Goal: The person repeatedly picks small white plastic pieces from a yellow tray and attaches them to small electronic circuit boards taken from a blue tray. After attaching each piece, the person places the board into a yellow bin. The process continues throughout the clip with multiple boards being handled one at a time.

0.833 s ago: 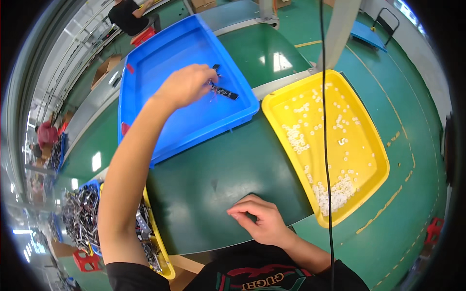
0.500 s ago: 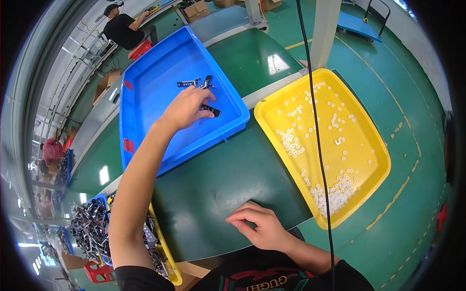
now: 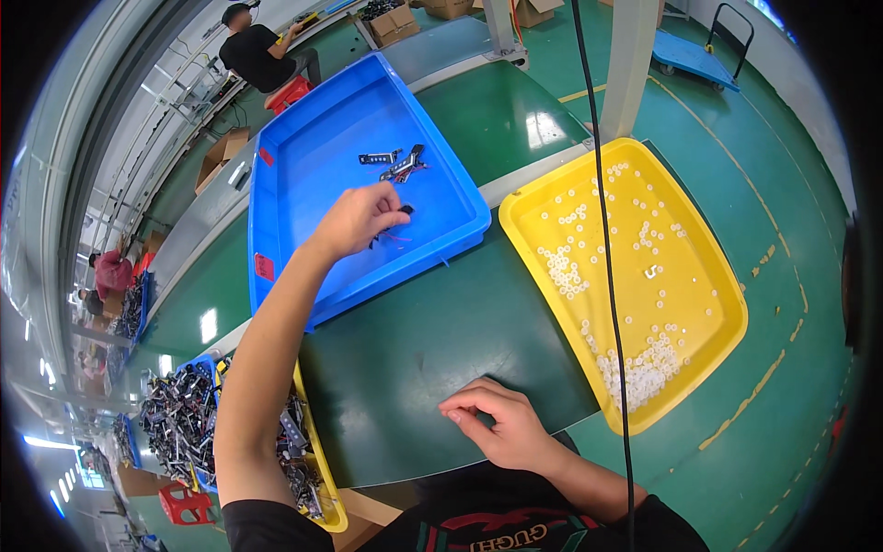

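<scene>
My left hand is over the blue tray, its fingers pinched on a small black part that they mostly cover. Thin reddish wire shows just below the fingertips. Beyond the hand, several black-and-silver metal parts lie loosely together on the tray's floor. My right hand rests low over the green worktop, fingers curled together, with nothing visible in them.
A yellow tray of small white rings stands at the right. Bins heaped with metal parts are at lower left. A black cable hangs down in front. A seated person is at the far left, a blue trolley far right.
My left hand has drawn slightly nearer within the blue tray, and the black part it grips is now more hidden. The view has shifted a little; my right hand is about the same.
</scene>
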### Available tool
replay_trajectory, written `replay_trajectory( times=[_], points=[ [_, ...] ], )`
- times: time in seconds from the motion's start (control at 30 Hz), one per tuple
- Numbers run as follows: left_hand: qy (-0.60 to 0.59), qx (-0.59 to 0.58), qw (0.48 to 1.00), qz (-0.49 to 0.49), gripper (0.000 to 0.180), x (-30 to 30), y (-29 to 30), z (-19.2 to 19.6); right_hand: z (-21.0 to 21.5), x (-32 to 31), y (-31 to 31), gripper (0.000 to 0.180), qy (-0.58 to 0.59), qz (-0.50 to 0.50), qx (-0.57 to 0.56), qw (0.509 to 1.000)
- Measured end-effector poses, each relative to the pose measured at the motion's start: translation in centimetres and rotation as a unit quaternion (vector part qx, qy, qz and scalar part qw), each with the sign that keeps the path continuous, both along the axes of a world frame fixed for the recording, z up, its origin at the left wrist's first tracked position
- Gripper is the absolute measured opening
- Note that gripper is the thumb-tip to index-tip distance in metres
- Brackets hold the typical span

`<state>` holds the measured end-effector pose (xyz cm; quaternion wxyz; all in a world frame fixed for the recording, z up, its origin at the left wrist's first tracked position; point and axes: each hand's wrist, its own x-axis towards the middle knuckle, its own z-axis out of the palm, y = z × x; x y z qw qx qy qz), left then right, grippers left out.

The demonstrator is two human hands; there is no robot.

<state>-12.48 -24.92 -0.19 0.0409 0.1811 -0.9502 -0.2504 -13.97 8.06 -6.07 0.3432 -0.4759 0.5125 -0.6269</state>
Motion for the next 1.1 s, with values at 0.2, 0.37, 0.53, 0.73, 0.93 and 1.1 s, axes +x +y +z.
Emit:
replay_trajectory(
  times=[0.2,0.37,0.53,0.73,0.93,1.1],
  points=[
    [0.137,0.350,0.900,0.221,0.019,1.2,7.2,7.2,0.0,-0.1,0.3,0.018,-0.094,-0.034,0.013,0.995],
    [0.132,0.504,0.793,0.314,0.020,6.1,13.5,9.5,-0.4,-0.2,0.2,0.021,-0.085,-0.022,-0.007,0.996],
    [0.171,0.611,0.696,0.337,0.029,11.3,20.1,6.7,-0.8,0.0,-0.3,0.021,-0.216,-0.045,-0.018,0.975],
    [0.306,0.621,0.611,0.384,0.031,12.0,25.9,1.1,-1.1,-0.5,-0.2,0.017,-0.406,0.001,-0.042,0.913],
    [0.384,0.630,0.600,0.310,0.047,11.0,25.9,-2.7,-1.7,-1.4,0.0,0.018,-0.476,0.006,-0.055,0.877],
    [0.378,0.623,0.616,0.299,0.042,10.8,25.0,-3.6,-1.6,-1.2,-0.2,0.019,-0.487,0.011,-0.051,0.872]
  ],
)
